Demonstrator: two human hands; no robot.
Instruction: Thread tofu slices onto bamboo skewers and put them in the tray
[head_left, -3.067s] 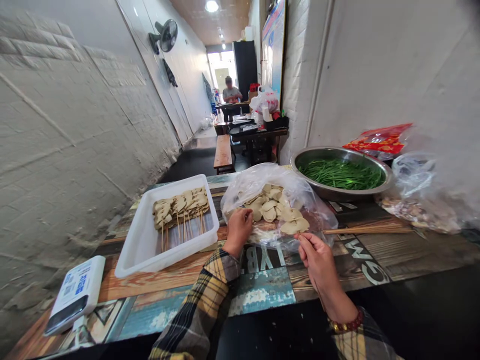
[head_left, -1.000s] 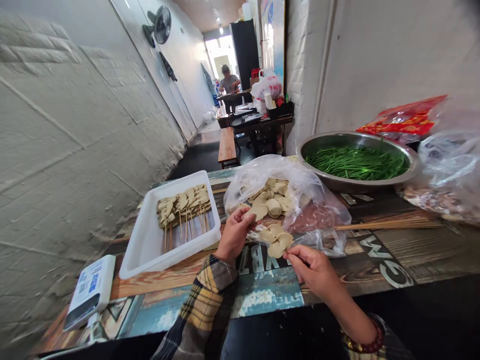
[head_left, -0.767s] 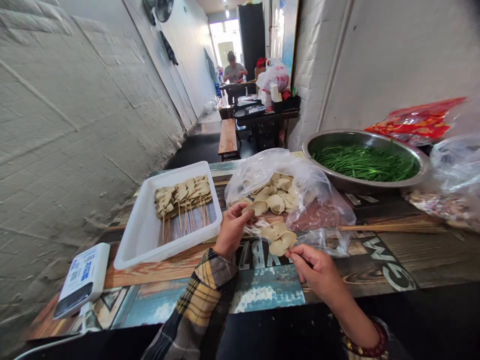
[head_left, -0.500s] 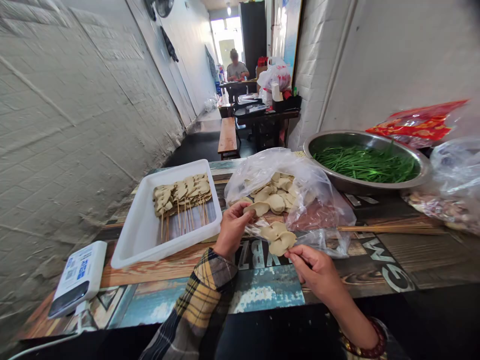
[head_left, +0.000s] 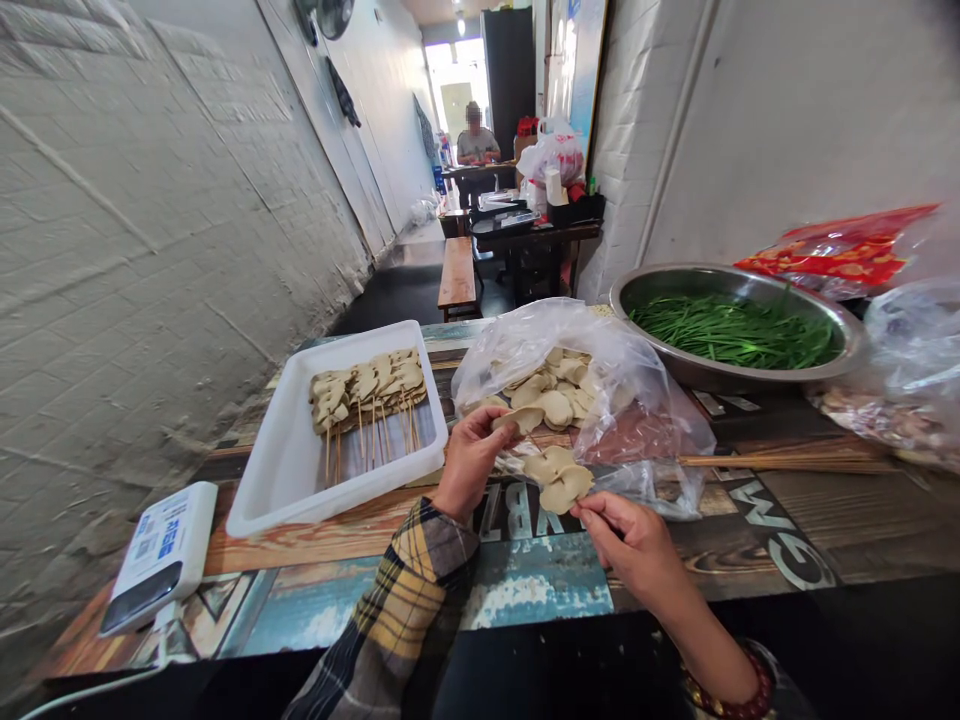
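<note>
My left hand (head_left: 469, 465) pinches a thin, beige round slice (head_left: 523, 419) between thumb and fingers, just in front of the open plastic bag (head_left: 664, 425). In that bag lies a heap of the same slices (head_left: 556, 405). My right hand (head_left: 634, 545) is closed on the lower end of a skewer, mostly hidden by the fingers. Several overlapping slices (head_left: 559, 482) are threaded on it, a little below and right of the left hand's slice. To the left, a white tray (head_left: 274, 495) holds rows of filled skewers (head_left: 367, 385), sticks pointing toward me.
Bare wooden skewers (head_left: 787, 461) lie right of the bag. Behind them stands a steel bowl (head_left: 851, 345) of long green stalks (head_left: 739, 328). A white device with a cable (head_left: 161, 560) sits at the left table edge. Farther back, a person (head_left: 478, 145) sits at another table.
The view has shifted very slightly. Both hands keep their grips, with the slice and the skewer in nearly the same places.
</note>
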